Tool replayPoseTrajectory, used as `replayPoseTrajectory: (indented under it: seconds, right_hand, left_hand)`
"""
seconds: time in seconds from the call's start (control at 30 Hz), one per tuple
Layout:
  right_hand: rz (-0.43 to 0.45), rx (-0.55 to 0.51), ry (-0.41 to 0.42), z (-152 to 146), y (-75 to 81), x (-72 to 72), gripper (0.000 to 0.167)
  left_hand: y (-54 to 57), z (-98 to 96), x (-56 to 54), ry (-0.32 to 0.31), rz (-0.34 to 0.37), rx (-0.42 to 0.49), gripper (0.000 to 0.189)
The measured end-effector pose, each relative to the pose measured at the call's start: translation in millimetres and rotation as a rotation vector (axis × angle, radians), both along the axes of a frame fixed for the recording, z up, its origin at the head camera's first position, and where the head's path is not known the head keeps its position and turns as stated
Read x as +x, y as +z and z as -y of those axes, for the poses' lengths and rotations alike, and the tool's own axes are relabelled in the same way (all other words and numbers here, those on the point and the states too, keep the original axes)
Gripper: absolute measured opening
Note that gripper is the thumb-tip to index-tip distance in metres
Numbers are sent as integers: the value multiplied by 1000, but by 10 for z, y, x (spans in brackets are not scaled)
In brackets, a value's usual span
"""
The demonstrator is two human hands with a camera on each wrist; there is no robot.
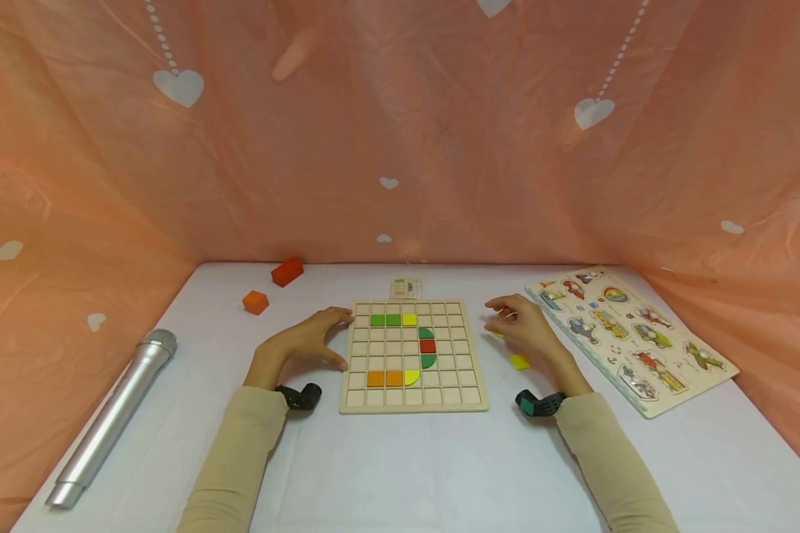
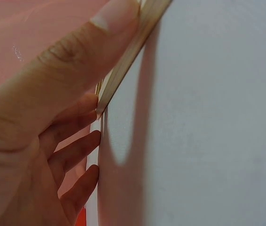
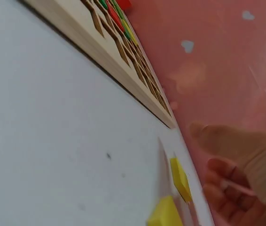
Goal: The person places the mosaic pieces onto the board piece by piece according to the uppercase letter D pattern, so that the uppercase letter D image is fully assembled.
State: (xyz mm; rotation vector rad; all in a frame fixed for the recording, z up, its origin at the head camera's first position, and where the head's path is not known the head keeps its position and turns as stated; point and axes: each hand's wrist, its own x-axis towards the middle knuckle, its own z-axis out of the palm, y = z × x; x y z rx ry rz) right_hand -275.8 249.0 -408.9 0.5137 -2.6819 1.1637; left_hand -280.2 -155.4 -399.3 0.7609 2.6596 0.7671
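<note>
A wooden grid board (image 1: 413, 408) lies on the table between the hands. Its upper row holds two green squares (image 1: 385, 320) and a yellow square (image 1: 409, 320). Right of centre, a red square (image 1: 427, 346) sits between two green rounded tiles (image 1: 428, 361). Lower down are two orange squares (image 1: 384, 379) and a yellow rounded tile (image 1: 412, 377). My left hand (image 1: 303, 337) rests at the board's left edge, thumb and fingers spread apart. Right of the board, my right hand (image 1: 525, 326) hovers with loosely bent fingers near two yellow tiles (image 1: 520, 362); nothing shows in its grasp.
A small pattern card (image 1: 406, 288) lies behind the board. At the right is a picture puzzle board (image 1: 630, 337) with vehicles. A silver microphone (image 1: 116, 414) lies at the left, with an orange cube (image 1: 255, 302) and a red block (image 1: 287, 272) farther back.
</note>
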Motion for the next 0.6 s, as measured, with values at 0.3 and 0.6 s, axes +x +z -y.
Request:
replayPoseTrajectory:
  seconds: [0.3,0.6]
  right_hand:
    - [112,140,-85,-73,14,4,36]
    - [151,177,-97,-84,28,20,31]
  left_hand:
    - [15,-7,10,-6,1,1,89]
    - [15,-4,13,-2,6,4,89]
